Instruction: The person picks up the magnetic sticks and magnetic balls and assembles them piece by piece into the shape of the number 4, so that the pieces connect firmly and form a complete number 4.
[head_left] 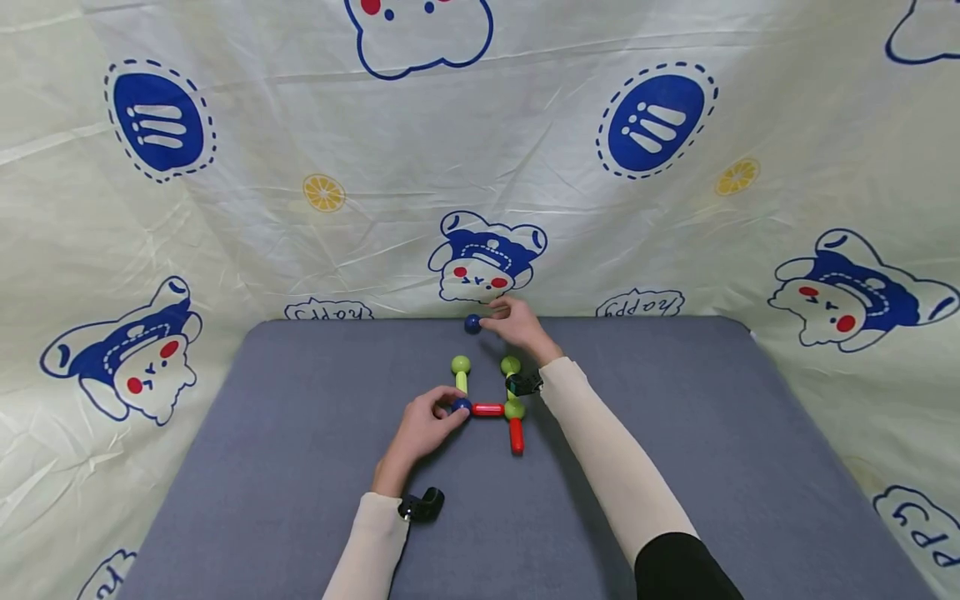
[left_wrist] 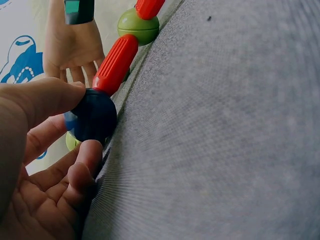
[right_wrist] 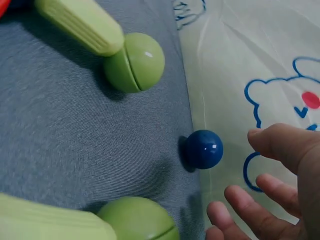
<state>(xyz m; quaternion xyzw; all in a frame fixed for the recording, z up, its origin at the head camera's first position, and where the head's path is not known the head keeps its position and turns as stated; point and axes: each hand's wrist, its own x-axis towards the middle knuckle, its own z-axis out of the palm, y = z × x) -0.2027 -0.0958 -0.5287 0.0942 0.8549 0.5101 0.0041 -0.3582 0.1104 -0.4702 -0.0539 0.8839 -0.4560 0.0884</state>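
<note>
My left hand (head_left: 426, 425) pinches a dark blue ball (left_wrist: 92, 116) between thumb and fingers at the left corner of a joined stick-and-ball frame on the table. From that ball a red stick (head_left: 488, 410) runs right to a green ball (head_left: 514, 408), and a light green stick (head_left: 461, 383) leads away to another green ball (head_left: 461, 364). At the table's far edge lies a loose blue ball (right_wrist: 204, 149). Just right of it is my right hand (head_left: 517, 325), its fingers spread and apart from the ball in the right wrist view.
A second red stick (head_left: 517, 437) points toward me from the frame's right corner. The far right green ball (head_left: 510, 365) sits under my right wrist. Behind the grey table (head_left: 315, 500) hangs a printed cloth (head_left: 247, 233) that meets its far edge.
</note>
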